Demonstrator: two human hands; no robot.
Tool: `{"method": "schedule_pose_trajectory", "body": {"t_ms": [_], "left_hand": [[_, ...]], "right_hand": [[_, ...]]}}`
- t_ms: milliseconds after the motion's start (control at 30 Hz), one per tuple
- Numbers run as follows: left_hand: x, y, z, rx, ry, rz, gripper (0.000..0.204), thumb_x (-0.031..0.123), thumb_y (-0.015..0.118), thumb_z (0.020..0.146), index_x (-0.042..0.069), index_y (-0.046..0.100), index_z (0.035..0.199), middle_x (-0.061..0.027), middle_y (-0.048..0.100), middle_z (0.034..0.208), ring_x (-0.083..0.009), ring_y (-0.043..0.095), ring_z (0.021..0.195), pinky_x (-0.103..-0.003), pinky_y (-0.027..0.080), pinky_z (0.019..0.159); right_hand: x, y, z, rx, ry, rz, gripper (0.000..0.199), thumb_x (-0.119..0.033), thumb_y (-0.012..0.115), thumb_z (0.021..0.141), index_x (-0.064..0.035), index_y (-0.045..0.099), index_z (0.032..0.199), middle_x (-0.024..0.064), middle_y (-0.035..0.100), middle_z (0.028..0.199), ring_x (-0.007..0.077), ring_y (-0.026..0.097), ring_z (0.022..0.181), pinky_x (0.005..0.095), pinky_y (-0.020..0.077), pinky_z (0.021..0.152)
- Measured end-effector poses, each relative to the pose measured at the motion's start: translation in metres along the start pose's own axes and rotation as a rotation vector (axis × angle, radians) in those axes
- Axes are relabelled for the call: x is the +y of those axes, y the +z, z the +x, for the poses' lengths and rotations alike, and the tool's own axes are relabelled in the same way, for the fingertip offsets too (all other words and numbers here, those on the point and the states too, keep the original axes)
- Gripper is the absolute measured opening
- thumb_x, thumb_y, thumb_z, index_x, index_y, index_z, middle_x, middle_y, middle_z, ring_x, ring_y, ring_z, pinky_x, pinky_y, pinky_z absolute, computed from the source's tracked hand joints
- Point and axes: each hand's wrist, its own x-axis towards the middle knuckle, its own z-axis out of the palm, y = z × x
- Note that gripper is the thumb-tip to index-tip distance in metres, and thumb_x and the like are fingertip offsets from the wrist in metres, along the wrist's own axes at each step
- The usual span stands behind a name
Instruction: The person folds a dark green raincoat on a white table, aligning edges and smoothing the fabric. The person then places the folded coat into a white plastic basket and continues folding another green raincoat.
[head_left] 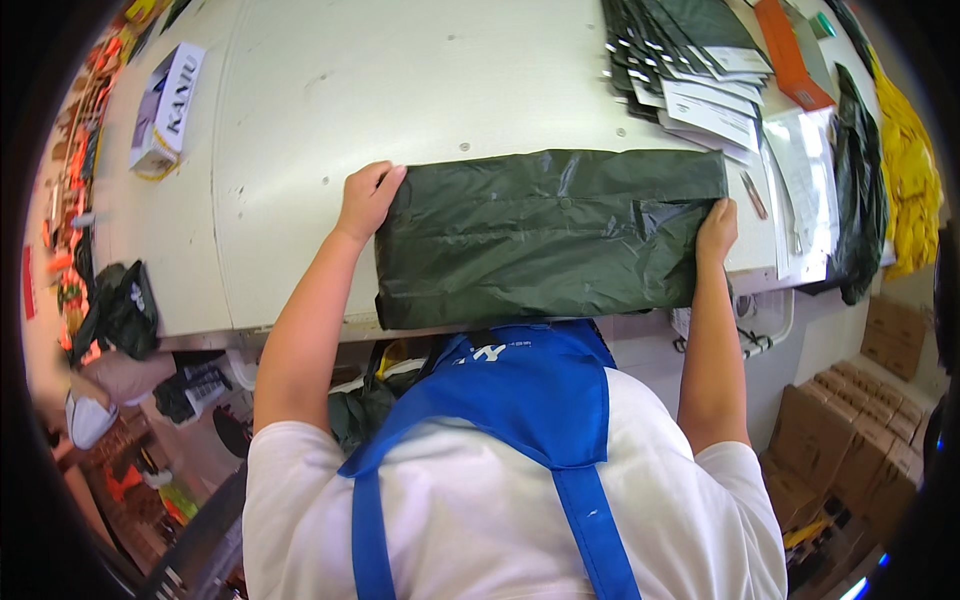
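- Two bare hands, the left hand [372,200] and the right hand [716,235], gripped opposite ends of a folded dark green sheet [545,235].
- The left hand was closed in a pinch on the sheet's upper left corner; the right hand pinched its right edge, a little below the upper right corner.
- The sheet lay flat and creased between them, along the near edge of a pale desk [300,100], just in front of the person's blue apron [500,390].
- Just beyond the right hand, a small slim tool [754,195] rested on the desk, with a clear plastic sleeve [808,190] beside it.
- Farther up on that side lay a fanned stack of dark packets [680,40] with white labels, and near it an orange box [790,55].
- A white open box [168,110] stood at the far left.
- At the right rim were yellow bags [905,170]; below, brown cartons [840,430] were stacked.
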Motion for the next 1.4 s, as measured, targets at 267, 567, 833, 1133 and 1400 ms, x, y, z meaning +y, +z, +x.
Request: {"method": "schedule_pose_trajectory", "body": {"t_ms": [267, 567, 833, 1133, 1400], "left_hand": [[-0.034, 0.011, -0.007, -0.210, 0.105, 0.494, 0.021, 0.027, 0.054, 0.089, 0.006, 0.055, 0.087, -0.0176, 0.059, 0.072, -0.0365, 0.057, 0.069, -0.043, 0.046, 0.063], [0.095, 0.070, 0.094, -0.515, 0.254, 0.090, 0.043, 0.029, 0.050, 0.093, 0.006, 0.049, 0.129, -0.0150, 0.055, 0.122, -0.0263, 0.057, 0.106, -0.035, 0.044, 0.092], [0.236, 0.212, 0.162, -0.799, 0.179, 0.054, 0.044, 0.038, 0.052, 0.091, 0.002, 0.056, 0.116, -0.0136, 0.064, 0.106, -0.0232, 0.060, 0.093, -0.032, 0.046, 0.084], [0.250, 0.221, 0.171, -1.115, -0.353, -0.508, 0.040, 0.030, 0.056, 0.092, 0.008, 0.051, 0.124, -0.0055, 0.060, 0.113, -0.0149, 0.058, 0.097, -0.032, 0.049, 0.084], [0.261, 0.212, 0.165, -1.321, -0.360, -0.573, 0.070, 0.020, 0.065, 0.085, 0.013, 0.028, 0.144, -0.0071, 0.049, 0.131, -0.0168, 0.051, 0.113, -0.034, 0.045, 0.093]], "right_hand": [[-0.021, 0.000, -0.002, -0.135, 0.098, -0.022, 0.029, -0.030, 0.044, 0.095, -0.0038, 0.055, 0.102, 0.0262, 0.059, 0.092, 0.0455, 0.055, 0.089, 0.0495, 0.0430, 0.075], [0.047, -0.109, -0.096, 0.092, 0.520, 0.486, 0.035, -0.004, 0.049, 0.084, -0.0024, 0.054, 0.118, 0.0093, 0.052, 0.111, 0.0136, 0.051, 0.089, 0.0258, 0.0416, 0.074], [0.002, -0.115, -0.111, -0.183, 0.741, 0.880, 0.041, 0.000, 0.051, 0.079, 0.0007, 0.053, 0.120, -0.0011, 0.058, 0.082, 0.0052, 0.048, 0.063, 0.0189, 0.0373, 0.055], [-0.008, -0.100, -0.120, -0.058, 0.809, 1.197, 0.031, 0.005, 0.048, 0.081, -0.0030, 0.056, 0.109, 0.0013, 0.060, 0.082, 0.0083, 0.054, 0.063, 0.0210, 0.0424, 0.055], [-0.003, -0.081, -0.137, -0.140, 0.864, 1.364, 0.028, 0.004, 0.050, 0.082, -0.0041, 0.058, 0.107, 0.0035, 0.063, 0.096, 0.0140, 0.060, 0.081, 0.0275, 0.0483, 0.070]]}}
